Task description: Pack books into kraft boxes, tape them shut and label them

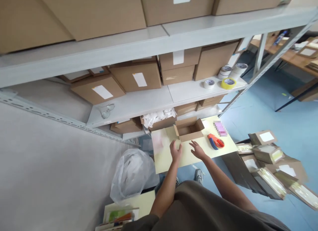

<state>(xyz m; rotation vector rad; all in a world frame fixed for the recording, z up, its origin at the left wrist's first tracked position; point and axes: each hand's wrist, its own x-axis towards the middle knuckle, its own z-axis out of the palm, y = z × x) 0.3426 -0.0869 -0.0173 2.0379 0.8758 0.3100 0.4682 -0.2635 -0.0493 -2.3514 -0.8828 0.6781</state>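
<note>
An open cardboard box (189, 128) stands on the pale yellow table (165, 160), its flaps spread outward. My left hand (176, 151) is just in front of the box's near left corner, fingers apart and holding nothing. To the right, my right hand (197, 149) is in front of the near side, fingers spread and nothing in it. A red and blue tape dispenser (216, 142) lies right of my right hand. Behind the dispenser is a pink item (220, 128), blurred out.
Beyond the table rises a metal shelf (149, 100) with cardboard boxes and tape rolls (228, 83). A clear plastic bag (132, 174) stands at the left. Packed boxes (268, 153) are piled at the right.
</note>
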